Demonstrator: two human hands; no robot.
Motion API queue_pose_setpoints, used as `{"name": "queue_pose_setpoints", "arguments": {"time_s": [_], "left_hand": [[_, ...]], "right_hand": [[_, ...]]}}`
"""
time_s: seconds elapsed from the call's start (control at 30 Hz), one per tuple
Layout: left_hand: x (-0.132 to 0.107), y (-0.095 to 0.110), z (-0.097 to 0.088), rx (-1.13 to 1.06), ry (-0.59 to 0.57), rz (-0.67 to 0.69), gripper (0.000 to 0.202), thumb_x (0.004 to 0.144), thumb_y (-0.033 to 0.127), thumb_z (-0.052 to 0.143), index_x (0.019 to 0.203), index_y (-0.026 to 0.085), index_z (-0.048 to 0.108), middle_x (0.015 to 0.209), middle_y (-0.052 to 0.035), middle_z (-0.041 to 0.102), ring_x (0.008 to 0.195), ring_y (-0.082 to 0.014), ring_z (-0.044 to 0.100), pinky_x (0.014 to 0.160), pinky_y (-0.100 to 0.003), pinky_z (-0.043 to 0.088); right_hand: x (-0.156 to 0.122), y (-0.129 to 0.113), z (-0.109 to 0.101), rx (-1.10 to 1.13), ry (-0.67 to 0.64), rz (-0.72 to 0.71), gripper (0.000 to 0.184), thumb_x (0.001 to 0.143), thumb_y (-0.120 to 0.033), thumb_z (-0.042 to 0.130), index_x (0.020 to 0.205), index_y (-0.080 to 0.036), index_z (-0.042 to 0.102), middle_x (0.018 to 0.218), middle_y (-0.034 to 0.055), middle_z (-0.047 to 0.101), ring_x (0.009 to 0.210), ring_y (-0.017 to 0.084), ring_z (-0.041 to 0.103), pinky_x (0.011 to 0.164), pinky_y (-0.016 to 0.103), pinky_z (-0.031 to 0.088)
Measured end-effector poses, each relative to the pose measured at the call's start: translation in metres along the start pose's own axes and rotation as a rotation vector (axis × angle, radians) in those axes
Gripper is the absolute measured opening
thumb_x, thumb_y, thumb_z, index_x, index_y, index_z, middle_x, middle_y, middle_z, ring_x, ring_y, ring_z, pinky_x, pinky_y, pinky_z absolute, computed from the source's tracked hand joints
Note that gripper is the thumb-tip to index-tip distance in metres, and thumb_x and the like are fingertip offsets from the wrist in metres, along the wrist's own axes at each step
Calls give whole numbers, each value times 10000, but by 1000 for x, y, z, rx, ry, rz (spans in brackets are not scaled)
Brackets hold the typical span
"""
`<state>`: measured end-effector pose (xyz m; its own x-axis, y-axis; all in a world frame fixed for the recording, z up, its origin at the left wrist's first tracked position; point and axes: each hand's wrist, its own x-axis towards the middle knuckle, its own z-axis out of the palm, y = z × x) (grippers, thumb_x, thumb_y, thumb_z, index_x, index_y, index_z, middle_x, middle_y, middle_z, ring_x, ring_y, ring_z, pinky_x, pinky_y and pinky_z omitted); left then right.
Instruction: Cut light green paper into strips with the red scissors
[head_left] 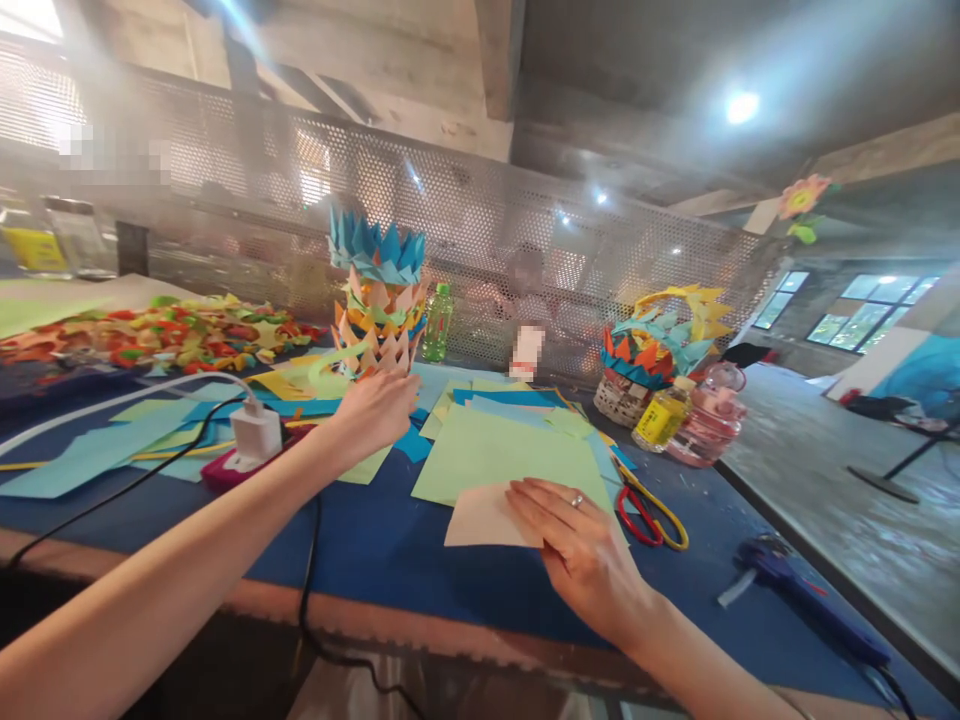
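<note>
Head view shows our right hand (581,545) lying flat, fingers unclenched, on a pink sheet (480,518) near the front edge of the blue-covered desk (390,545). Our left hand (371,410) reaches to the foot of a spiky paper tower (379,300) at mid-desk; its fingers curl, but we cannot tell whether they pinch anything. Green and blue sheets (502,450) lie between. Scissors (652,515) sit just right of the pink sheet and a blue glue gun (802,590) by the right edge. A perforated metal screen (525,220) backs the desk, with windows (862,310) far right.
</note>
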<state>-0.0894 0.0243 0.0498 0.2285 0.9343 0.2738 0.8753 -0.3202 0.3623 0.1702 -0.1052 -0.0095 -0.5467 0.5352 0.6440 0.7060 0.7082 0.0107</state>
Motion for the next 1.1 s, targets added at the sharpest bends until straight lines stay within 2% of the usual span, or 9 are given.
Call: {"name": "queue_pose_setpoints", "arguments": {"time_s": [0.13, 0.27, 0.4, 0.5, 0.57, 0.7, 0.83, 0.93, 1.1], "left_hand": [[-1, 16, 25, 16, -120, 154, 305, 742, 244, 512, 1013, 210, 647, 1076, -96, 660, 1029, -275, 577, 870, -333, 400], [1, 35, 47, -228, -279, 300, 301, 776, 347, 494, 948, 174, 672, 1010, -95, 687, 974, -257, 604, 837, -310, 418], [6, 51, 58, -660, -676, 293, 515, 761, 538, 536, 1121, 173, 586, 1086, -93, 654, 978, -226, 591, 766, -284, 444], [11, 55, 61, -856, -932, 237, 569, 698, 533, 630, 1129, 168, 566, 973, -78, 672, 857, -192, 611, 696, -263, 446], [17, 53, 64, -918, -903, 161, 566, 652, 481, 688, 1094, 150, 564, 878, -62, 672, 780, -171, 613, 679, -261, 449], [25, 44, 81, -822, -521, 62, 463, 695, 409, 624, 1064, 146, 531, 843, -58, 661, 759, -181, 619, 679, -294, 469], [16, 41, 98, -423, -165, 341, 285, 779, 328, 494, 996, 168, 587, 912, -76, 667, 866, -218, 618, 788, -345, 459], [2, 43, 107, -251, -151, 520, 323, 817, 324, 472, 1089, 199, 593, 1129, -77, 632, 1096, -237, 543, 936, -363, 400], [-11, 44, 114, -142, -260, 669, 476, 797, 366, 556, 1234, 177, 532, 1284, -90, 549, 1193, -235, 478, 1014, -350, 342]], "right_hand": [[-9, -2, -4, -42, -31, -30, 616, 711, 40, 367, 1265, -171, 533, 1204, 81, 609, 1142, 197, 535, 939, 365, 491], [-13, 5, -7, -98, -16, -31, 586, 722, 38, 369, 1244, -158, 549, 1217, 88, 599, 1178, 206, 502, 943, 380, 481], [-9, 19, -5, -143, 14, -11, 549, 729, 32, 400, 1228, -130, 559, 1229, 89, 591, 1198, 210, 470, 953, 368, 462], [-5, 36, 0, -163, 11, 14, 536, 731, 22, 433, 1223, -142, 566, 1218, 73, 601, 1167, 206, 489, 957, 359, 447], [-1, 54, 3, -175, 6, 29, 529, 735, 16, 444, 1217, -159, 575, 1190, 64, 620, 1149, 203, 503, 962, 362, 436], [14, 101, 10, -215, 20, 138, 472, 767, -7, 424, 1157, -183, 623, 1153, 55, 643, 1138, 194, 507, 948, 358, 431], [41, 148, 21, -273, 11, 304, 417, 795, -42, 420, 1123, -177, 640, 1155, 42, 641, 1096, 198, 519, 951, 347, 414], [65, 169, 36, -282, -38, 368, 385, 830, -70, 404, 1114, -194, 633, 1156, 25, 637, 1093, 185, 501, 945, 309, 397], [91, 182, 73, -253, -250, 463, 381, 874, -98, 358, 1150, -216, 593, 1199, 30, 603, 1133, 174, 466, 968, 292, 348]]}}
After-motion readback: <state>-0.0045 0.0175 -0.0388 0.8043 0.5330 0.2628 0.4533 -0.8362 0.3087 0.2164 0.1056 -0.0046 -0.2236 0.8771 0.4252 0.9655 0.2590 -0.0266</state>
